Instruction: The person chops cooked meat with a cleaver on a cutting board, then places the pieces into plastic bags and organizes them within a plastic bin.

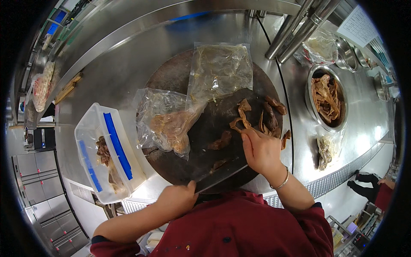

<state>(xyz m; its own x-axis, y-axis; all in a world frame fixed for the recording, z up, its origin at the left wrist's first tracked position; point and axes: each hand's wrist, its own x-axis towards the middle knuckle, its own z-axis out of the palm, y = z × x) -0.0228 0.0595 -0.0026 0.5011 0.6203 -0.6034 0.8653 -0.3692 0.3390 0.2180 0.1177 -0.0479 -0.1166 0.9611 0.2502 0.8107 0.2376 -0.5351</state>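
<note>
On a round dark chopping block (pixel 210 167) lies a knife with a broad blade (pixel 221 180), its handle in my left hand (pixel 178 199) near the block's front edge. My right hand (pixel 261 151) is closed on a brown strip of cooked meat (pixel 244 123) at the block's right side. More brown meat pieces (pixel 271 117) lie beyond that hand, some at the rim. Another piece (pixel 221 141) rests at the middle, and a small scrap (pixel 217 166) is beside the blade. At the left is a clear plastic bag with pale brown meat (pixel 171 127); a flat clear bag (pixel 221 70) lies at the back.
A clear plastic bin (pixel 123 122) with meat scraps stands left of the block. A steel bowl of meat (pixel 345 110) and a small bag (pixel 326 151) are at the right. Steel posts (pixel 293 38) rise at the back right. Another person's dark trousers (pixel 366 184) show far right.
</note>
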